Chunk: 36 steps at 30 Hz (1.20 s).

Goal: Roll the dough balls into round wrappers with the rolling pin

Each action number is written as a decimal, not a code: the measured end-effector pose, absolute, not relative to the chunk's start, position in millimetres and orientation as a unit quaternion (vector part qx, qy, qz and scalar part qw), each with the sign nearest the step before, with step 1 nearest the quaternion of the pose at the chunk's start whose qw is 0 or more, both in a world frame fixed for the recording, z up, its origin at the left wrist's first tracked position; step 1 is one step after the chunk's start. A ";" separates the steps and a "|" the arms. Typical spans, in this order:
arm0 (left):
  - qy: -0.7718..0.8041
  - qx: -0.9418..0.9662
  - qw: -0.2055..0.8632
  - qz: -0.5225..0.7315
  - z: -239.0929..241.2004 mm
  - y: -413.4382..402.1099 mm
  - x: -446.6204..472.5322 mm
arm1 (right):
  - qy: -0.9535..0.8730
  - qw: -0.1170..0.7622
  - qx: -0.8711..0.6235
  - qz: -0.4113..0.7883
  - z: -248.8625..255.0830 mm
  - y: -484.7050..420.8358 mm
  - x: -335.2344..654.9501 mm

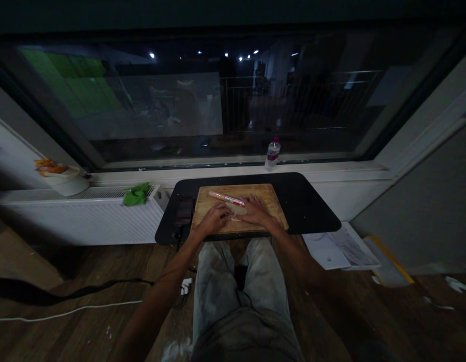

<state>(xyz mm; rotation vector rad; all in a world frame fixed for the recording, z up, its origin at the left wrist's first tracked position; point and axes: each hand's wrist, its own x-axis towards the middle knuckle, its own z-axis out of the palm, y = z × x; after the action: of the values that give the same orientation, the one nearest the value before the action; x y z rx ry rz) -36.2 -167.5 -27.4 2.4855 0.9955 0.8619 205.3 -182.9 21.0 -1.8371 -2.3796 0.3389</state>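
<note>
On a wooden cutting board (251, 189), a flat, pale, dough-like piece (238, 209) lies between my hands. My left hand (218, 217) is at its left edge, fingers curled together and seeming to pinch it. My right hand (254, 210) rests over its right side, fingers spread towards the far part of the board and thumb pointing at the piece. Just beyond it, a slim stick in clear wrap with a red label (225, 198) lies at a slant, its right end close to my right fingers. The undersides of both hands are hidden.
The board sits on a black tabletop (311, 211) with a dark flat object (184, 210) at its left. A water bottle (272, 154) stands on the windowsill. Left are a radiator (104, 221), a green cloth (136, 194) and a white pot (69, 182). Papers (327, 250) lie lower right.
</note>
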 end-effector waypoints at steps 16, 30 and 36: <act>0.396 0.825 0.231 0.331 -32.1 -166.5 -35.6 | -0.776 0.021 -0.618 0.124 22.1 -181.2 196.9; 0.385 0.830 0.237 0.328 -23.6 -169.6 -32.9 | -0.788 0.036 -0.610 0.069 9.2 -184.7 190.2; 0.370 0.842 0.221 0.325 -24.2 -171.3 -34.7 | -0.790 0.046 -0.609 0.047 9.0 -189.0 184.8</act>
<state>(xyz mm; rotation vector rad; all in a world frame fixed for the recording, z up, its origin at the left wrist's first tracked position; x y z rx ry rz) -34.7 -171.3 -24.2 2.3267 1.0237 0.8971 184.8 -189.0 9.0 -1.8604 -2.4123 0.1448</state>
